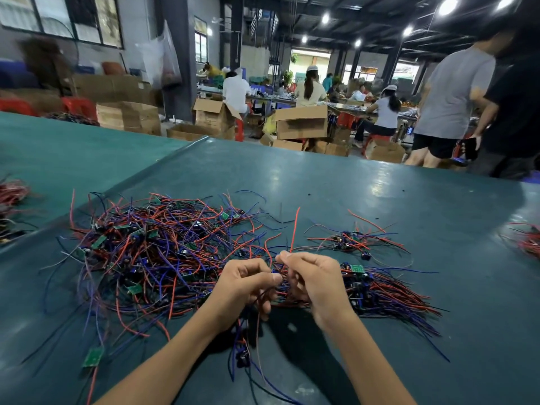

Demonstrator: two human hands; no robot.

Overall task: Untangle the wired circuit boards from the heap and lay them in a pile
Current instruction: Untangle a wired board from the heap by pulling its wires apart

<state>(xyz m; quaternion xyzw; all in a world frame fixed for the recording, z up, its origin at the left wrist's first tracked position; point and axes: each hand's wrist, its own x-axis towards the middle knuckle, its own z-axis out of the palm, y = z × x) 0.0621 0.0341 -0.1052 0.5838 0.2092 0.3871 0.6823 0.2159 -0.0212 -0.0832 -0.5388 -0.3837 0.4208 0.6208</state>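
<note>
Both hands are working close together at the near centre of the table, just right of the heap. The left hand is curling its fingers and pinching a knot of wires between thumb and forefinger; dark and blue wires are hanging from that grip towards the near edge. The right hand is pinching a red wire at its fingertips, and the wire is standing up from the pinch towards the far side. The two hands are nearly meeting at the thumbs. The heap is lying to the left, a loose tangle of red, blue and black wires with small green boards showing through. The pile is lying just right of the right hand, its wires running mostly one way to the right, with a top board at its left end. A smaller cluster is sitting beyond the pile, apart from it. A loose board is lying near left on its wires. A left bundle and a right bundle are showing at the table's edges. Beyond the table, boxes are standing open and workers are sitting at benches.
</note>
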